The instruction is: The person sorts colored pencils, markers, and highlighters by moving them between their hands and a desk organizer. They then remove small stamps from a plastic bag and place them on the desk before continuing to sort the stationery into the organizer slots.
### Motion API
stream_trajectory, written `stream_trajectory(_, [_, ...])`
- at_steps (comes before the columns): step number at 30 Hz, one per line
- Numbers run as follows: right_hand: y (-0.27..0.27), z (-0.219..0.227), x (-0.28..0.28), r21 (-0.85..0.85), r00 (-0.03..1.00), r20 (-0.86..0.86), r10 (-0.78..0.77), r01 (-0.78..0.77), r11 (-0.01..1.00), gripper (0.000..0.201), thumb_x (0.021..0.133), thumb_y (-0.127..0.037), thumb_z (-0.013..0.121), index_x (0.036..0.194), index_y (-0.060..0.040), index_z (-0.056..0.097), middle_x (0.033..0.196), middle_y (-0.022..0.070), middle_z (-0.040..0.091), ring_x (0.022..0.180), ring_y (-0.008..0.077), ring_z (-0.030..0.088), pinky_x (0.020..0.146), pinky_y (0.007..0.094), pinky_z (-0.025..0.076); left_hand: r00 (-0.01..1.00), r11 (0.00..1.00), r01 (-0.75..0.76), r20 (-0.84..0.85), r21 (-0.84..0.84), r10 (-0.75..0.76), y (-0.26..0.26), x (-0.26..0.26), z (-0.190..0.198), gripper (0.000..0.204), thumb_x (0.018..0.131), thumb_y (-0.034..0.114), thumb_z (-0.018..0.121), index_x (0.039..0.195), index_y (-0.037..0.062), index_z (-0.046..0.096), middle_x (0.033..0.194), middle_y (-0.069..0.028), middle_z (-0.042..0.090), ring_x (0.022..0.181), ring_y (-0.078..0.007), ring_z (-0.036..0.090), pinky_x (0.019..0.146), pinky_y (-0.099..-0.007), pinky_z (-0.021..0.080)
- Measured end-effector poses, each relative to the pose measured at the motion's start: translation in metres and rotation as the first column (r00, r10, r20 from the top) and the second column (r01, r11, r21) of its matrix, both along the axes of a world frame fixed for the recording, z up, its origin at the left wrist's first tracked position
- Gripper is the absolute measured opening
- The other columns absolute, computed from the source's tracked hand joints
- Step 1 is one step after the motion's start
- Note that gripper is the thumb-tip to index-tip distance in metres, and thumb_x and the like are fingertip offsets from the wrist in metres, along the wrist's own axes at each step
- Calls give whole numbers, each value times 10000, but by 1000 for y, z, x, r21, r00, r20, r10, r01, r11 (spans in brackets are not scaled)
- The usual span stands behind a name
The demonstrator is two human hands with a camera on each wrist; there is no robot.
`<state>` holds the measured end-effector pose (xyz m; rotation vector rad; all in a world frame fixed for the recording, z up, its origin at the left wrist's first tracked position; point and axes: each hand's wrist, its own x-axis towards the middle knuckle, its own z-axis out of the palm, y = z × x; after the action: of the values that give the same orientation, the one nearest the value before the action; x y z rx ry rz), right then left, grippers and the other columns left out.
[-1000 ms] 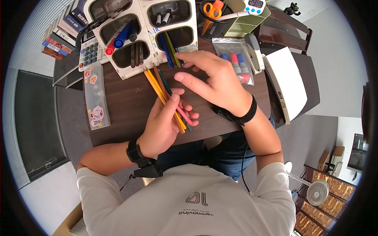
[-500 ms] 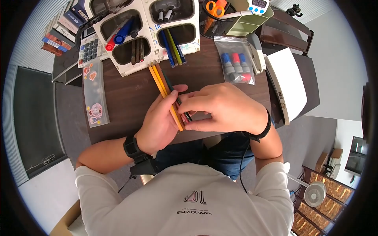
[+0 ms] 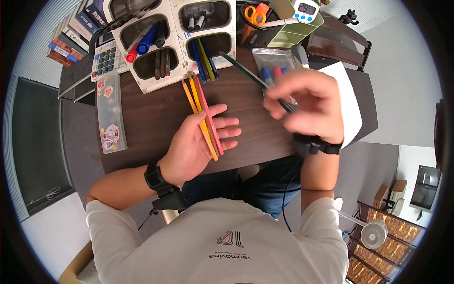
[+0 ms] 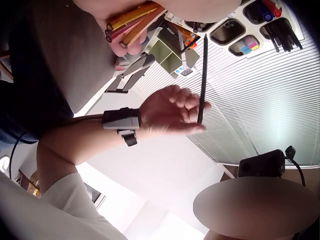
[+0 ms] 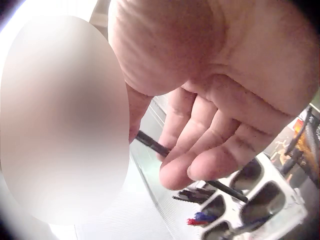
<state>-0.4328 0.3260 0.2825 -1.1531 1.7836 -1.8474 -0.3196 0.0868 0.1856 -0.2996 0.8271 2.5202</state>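
My left hand holds a few colored pencils, yellow, orange and pinkish red, slanting across the palm under the thumb while the other fingers stretch out. Their upper ends reach the front edge of a white organizer in the head view. On the right, my blurred right hand pinches one dark green pencil between thumb and fingers, its far end pointing toward the organizer. The right wrist view shows this pencil running behind the fingertips. Blue and green pencils stand in the organizer's lower right compartment.
Markers and brown pencils fill the left compartments. A mesh cup with orange scissors, a green holder with a timer, and a bag of bottles stand right. A sticker-covered translucent case lies left.
The right hand came down from the organizer to the pencils in the left hand, drew out the dark green one and moved right with it. The left hand's fingers have straightened.
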Motion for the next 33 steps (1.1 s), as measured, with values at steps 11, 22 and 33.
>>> stream_trajectory(11, [-63, -69, -21, 206, 957, -147, -249, 276, 939, 415, 950, -268, 767, 1262, -6, 689, 935, 110, 731, 745, 129, 666, 674, 297, 529, 999, 995, -18, 41, -101, 22, 3, -1, 4, 382, 1115, 313, 454, 1417, 81, 480, 1388, -225, 603, 1247, -318, 628, 1035, -453, 521])
stream_trajectory(22, [-42, -38, 2, 346, 945, -320, 63, 55, 937, 332, 912, -186, 805, 1212, -71, 718, 931, 51, 739, 699, 126, 665, 626, 272, 514, 998, 999, -54, 25, 7, 54, 0, -3, -8, 371, 1126, 328, 417, 1370, 71, 530, 1383, -186, 614, 1278, -307, 608, 1061, -446, 498])
stream_trajectory(33, [-16, 4, 21, 366, 969, -189, 161, -82, 927, 272, 881, -127, 813, 1135, -53, 752, 923, 72, 764, 781, 157, 737, 645, 267, 553, 999, 999, -39, 5, 24, 39, -1, -7, -8, 413, 1140, 348, 365, 1396, 55, 501, 1427, -201, 600, 1259, -298, 621, 1064, -461, 500])
